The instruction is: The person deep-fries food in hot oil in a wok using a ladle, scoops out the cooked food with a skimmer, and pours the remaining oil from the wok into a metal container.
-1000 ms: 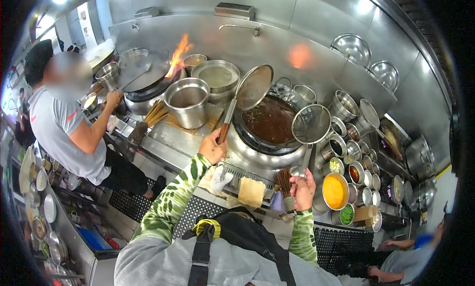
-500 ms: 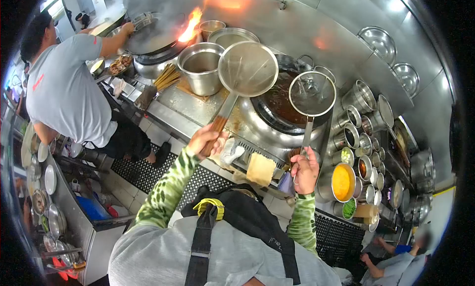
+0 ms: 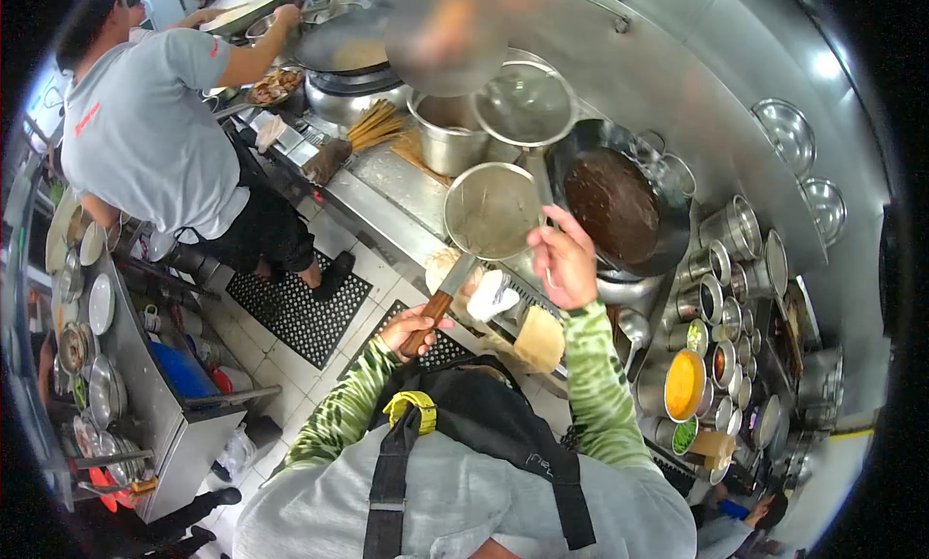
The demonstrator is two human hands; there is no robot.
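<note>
My left hand [image 3: 414, 331] is closed around the wooden handle of a round mesh strainer [image 3: 491, 211], held over the counter's front edge. In my right hand [image 3: 566, 261] is the metal handle of a second strainer [image 3: 525, 100], its fingers partly raised along the handle. This strainer's bowl is over the pots at the back, behind the first one; whether it touches a rim I cannot tell. To the right of my right hand sits a wok [image 3: 612, 206] of dark brown liquid. A folded tan cloth [image 3: 539, 339] and a white cloth [image 3: 492, 297] lie below the strainers.
A tall steel pot [image 3: 451, 148] stands left of the second strainer. Containers of ingredients, including a yellow one [image 3: 684, 385], crowd the right side. At the left a co-worker [image 3: 155, 123] works at another wok [image 3: 344, 41]. Black perforated mats [image 3: 300, 302] cover the floor.
The right-hand strainer has moved left from above the wok to the back pots. My left hand has lowered its strainer toward me. The view has shifted.
</note>
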